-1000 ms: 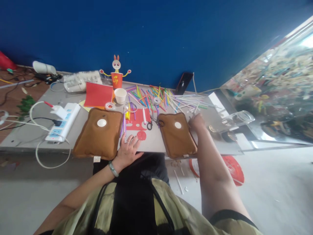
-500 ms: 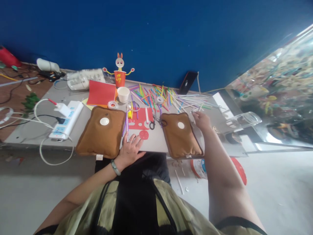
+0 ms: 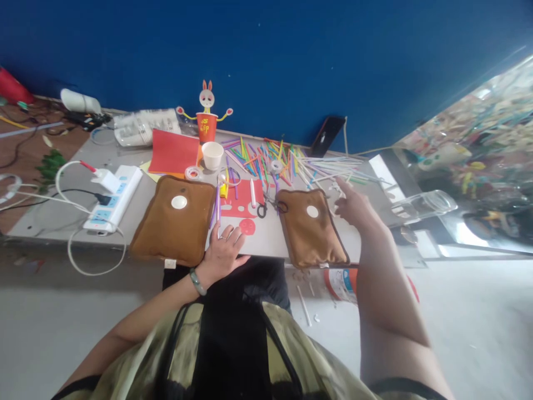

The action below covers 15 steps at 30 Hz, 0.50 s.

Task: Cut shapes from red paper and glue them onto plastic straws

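Note:
My left hand [image 3: 225,251] lies flat at the table's front edge with its fingers apart, holding nothing. Its fingertips are close to a purple pipe cleaner [image 3: 217,203] and a red paper disc [image 3: 247,226]. Over on the right, my right hand [image 3: 356,206] has its index finger stretched out and the other fingers curled below. That fingertip is beside small white scraps [image 3: 335,189]; I see nothing held. Between the hands are red paper with cut-out holes [image 3: 235,210], a white pen [image 3: 252,194] and dark-handled scissors [image 3: 262,209].
Two brown cushioned pads [image 3: 172,228] flank the work area. Behind stand a white paper cup [image 3: 212,155] and a rabbit figure in a red cup [image 3: 207,128]. Coloured sticks [image 3: 266,161] lie at the back. A power strip [image 3: 114,200] sits left, a glass jar [image 3: 428,204] right.
My right hand has shifted right, and its index finger now extends apart from the curled fingers. White scraps show beside it. My left hand has stayed in place.

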Each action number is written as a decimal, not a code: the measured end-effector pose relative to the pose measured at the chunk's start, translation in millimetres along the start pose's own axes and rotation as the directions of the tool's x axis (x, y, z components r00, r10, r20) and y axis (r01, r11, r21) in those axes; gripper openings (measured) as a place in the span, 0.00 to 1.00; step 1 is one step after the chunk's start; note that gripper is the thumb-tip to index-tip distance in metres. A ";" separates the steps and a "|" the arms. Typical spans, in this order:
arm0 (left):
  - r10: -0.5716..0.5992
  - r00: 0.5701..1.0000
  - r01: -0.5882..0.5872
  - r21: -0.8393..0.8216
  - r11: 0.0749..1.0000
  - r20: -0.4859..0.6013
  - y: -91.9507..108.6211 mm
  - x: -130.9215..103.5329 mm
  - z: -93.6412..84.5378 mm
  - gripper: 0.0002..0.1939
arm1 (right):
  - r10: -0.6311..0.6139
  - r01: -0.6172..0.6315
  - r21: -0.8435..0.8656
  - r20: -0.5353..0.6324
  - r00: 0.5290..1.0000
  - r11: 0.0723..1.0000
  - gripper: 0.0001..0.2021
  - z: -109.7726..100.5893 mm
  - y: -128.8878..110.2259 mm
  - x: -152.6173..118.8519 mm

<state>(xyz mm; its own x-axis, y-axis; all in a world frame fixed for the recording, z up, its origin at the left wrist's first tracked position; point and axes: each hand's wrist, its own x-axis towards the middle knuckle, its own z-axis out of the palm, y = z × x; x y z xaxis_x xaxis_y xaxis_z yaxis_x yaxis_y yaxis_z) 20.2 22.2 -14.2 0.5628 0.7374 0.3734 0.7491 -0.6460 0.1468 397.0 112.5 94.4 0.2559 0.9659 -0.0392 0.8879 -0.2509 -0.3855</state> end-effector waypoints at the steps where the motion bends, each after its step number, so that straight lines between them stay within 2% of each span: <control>1: 0.000 1.000 0.000 -0.001 1.000 0.001 0.1 0.1 -0.5 0.25 | 0.006 -0.004 0.162 -0.011 1.000 0.987 0.27 0.2 -13.0 -11.8; 3: -0.001 1.000 0.001 -0.009 1.000 0.004 0.1 0.1 -1.5 0.24 | -0.027 0.048 0.495 -0.050 0.998 0.868 0.20 5.3 -40.4 -36.4; 4: -0.002 1.000 0.003 -0.013 1.000 0.007 0.1 0.0 -1.9 0.24 | -0.063 0.080 0.645 -0.049 0.997 0.760 0.20 10.0 -53.6 -48.8; 5: -0.003 1.000 0.004 -0.017 1.000 0.010 0.0 -0.1 -2.0 0.24 | -0.126 0.059 0.767 0.028 0.992 0.639 0.21 16.1 -65.9 -61.2; 7: -0.005 1.000 0.005 -0.021 1.000 0.011 -0.1 -0.3 -1.9 0.25 | -0.281 -0.060 0.898 0.199 0.939 0.436 0.24 31.3 -86.7 -84.6; 9: -0.005 1.000 0.005 -0.019 1.000 0.009 0.1 -0.2 -1.7 0.25 | -0.393 -0.113 0.943 0.238 0.888 0.315 0.25 49.3 -102.5 -104.7; 12: -0.008 1.000 0.008 -0.018 1.000 0.003 0.9 0.5 -2.4 0.24 | -0.472 -0.164 0.959 0.259 0.843 0.233 0.24 76.6 -117.6 -123.6; 13: -0.011 1.000 0.011 -0.016 1.000 0.003 1.2 0.9 -2.9 0.24 | -0.479 -0.185 0.953 0.282 0.831 0.239 0.22 84.8 -120.3 -126.3; 15: -0.015 1.000 0.015 -0.009 1.000 0.009 1.6 1.5 -4.0 0.23 | -0.449 -0.195 0.929 0.327 0.832 0.316 0.23 99.1 -122.1 -126.8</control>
<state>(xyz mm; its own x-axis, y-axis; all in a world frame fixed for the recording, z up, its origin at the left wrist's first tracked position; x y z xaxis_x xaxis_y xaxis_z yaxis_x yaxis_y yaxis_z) 20.9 21.4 -9.7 0.5545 0.7487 0.3634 0.7541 -0.6367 0.1611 218.2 27.0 55.0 -0.3108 0.9367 -0.1612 -0.1243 -0.2082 -0.9701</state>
